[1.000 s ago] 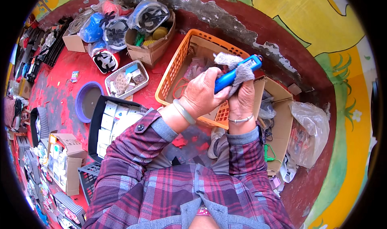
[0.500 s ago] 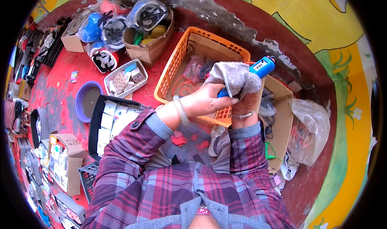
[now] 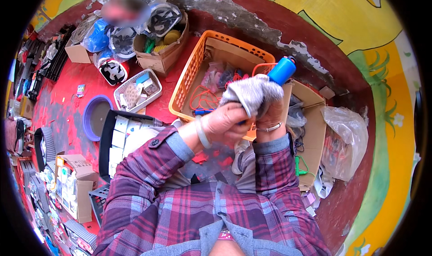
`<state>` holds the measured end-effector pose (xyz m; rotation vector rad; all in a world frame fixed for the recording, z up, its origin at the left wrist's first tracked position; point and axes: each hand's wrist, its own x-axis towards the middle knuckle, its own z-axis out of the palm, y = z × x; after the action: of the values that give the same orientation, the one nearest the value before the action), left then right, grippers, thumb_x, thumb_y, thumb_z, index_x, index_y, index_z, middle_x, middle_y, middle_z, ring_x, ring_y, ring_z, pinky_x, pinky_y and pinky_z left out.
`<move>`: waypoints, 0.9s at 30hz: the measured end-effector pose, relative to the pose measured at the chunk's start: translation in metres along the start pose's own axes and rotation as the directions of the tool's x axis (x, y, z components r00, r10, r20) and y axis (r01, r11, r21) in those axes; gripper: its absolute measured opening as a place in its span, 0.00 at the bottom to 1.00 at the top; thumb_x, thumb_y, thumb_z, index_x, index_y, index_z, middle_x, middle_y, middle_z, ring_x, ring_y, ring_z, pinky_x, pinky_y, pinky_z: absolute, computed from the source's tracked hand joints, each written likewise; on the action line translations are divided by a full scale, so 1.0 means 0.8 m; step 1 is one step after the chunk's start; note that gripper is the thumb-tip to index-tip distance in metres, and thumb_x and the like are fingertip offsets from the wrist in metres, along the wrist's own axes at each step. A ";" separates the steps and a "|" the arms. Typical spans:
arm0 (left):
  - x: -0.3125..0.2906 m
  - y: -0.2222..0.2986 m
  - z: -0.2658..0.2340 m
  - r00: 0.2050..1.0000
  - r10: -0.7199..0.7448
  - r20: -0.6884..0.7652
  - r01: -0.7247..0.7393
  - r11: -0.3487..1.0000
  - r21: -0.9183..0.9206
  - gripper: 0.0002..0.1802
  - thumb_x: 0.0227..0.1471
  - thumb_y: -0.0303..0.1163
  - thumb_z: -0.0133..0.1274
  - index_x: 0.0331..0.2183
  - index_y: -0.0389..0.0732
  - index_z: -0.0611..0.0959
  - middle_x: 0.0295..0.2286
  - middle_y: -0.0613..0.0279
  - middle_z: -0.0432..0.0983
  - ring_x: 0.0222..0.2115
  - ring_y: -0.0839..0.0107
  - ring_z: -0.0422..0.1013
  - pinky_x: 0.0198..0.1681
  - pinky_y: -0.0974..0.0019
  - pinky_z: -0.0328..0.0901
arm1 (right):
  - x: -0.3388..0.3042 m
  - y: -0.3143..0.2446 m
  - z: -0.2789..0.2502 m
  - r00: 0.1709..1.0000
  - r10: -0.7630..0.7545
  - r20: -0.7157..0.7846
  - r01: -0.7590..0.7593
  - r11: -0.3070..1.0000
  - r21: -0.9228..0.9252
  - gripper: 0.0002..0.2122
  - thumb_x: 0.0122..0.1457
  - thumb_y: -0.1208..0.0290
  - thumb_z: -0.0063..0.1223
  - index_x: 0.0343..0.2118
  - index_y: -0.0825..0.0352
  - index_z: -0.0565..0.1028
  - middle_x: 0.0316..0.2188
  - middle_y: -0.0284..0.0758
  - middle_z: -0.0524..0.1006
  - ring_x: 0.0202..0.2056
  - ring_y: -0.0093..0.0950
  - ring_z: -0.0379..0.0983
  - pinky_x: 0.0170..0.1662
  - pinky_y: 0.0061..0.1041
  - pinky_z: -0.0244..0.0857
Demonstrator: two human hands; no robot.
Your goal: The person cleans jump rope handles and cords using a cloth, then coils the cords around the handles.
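Note:
A grey fuzzy cloth point(image 3: 254, 94) is bunched between my hands over the orange basket's near right side. My left hand point(image 3: 222, 121), with a pale bangle at the wrist, is closed on the cloth's near edge; a bit of blue shows by its fingers. My right hand point(image 3: 271, 114) is closed beneath the cloth, its fingers mostly covered. From the cloth's far right side sticks a blue cylinder point(image 3: 283, 70) with a dark end, like a skipping-rope handle. The cloth hides how it is gripped.
The orange basket point(image 3: 180, 91) holds bagged items, orange cord and a blue handle point(image 3: 203, 112). To its right stand a cardboard box point(image 3: 315, 139) and a clear bag point(image 3: 346, 139). On the left are a white basket point(image 3: 155, 94), a purple basin point(image 3: 86, 116) and a black bin of white boxes point(image 3: 105, 143).
Both hands, the cloth and the blue cylinder have moved slightly left. The cylinder has turned, so its pale window no longer shows. My left hand has curled more around the cloth.

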<state>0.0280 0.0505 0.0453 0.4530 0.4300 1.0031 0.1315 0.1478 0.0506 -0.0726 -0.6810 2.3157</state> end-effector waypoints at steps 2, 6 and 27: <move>0.006 0.012 0.002 0.975 0.198 -0.098 -0.156 0.932 0.326 0.14 0.51 0.41 0.48 0.22 0.42 0.69 0.12 0.71 0.58 0.09 0.81 0.54 0.10 0.75 0.49 | -0.001 -0.004 0.001 0.993 -0.039 -0.114 0.023 0.990 -0.138 0.13 0.47 0.65 0.57 0.32 0.68 0.72 0.27 0.32 0.73 0.30 0.25 0.71 0.38 0.26 0.66; 0.016 0.021 -0.014 0.798 0.563 -0.213 0.142 0.168 0.976 0.18 0.44 0.43 0.52 0.29 0.36 0.74 0.17 0.55 0.71 0.20 0.62 0.72 0.25 0.62 0.67 | 0.012 0.004 -0.001 0.963 -0.078 -0.256 0.026 0.980 -0.199 0.10 0.51 0.65 0.55 0.27 0.69 0.73 0.23 0.36 0.74 0.28 0.30 0.71 0.37 0.29 0.67; 0.004 0.065 -0.034 0.941 0.198 -0.274 0.260 0.093 0.961 0.17 0.37 0.35 0.54 0.29 0.30 0.76 0.21 0.52 0.74 0.23 0.69 0.70 0.28 0.64 0.65 | 0.015 0.044 -0.010 0.955 -0.108 -0.275 -0.049 0.860 -0.508 0.08 0.52 0.73 0.51 0.35 0.70 0.72 0.30 0.35 0.75 0.32 0.23 0.71 0.36 0.20 0.66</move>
<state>-0.0217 0.0816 0.0512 1.5667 1.5225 0.5539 0.1023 0.1382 0.0277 -0.6361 -1.1102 1.9742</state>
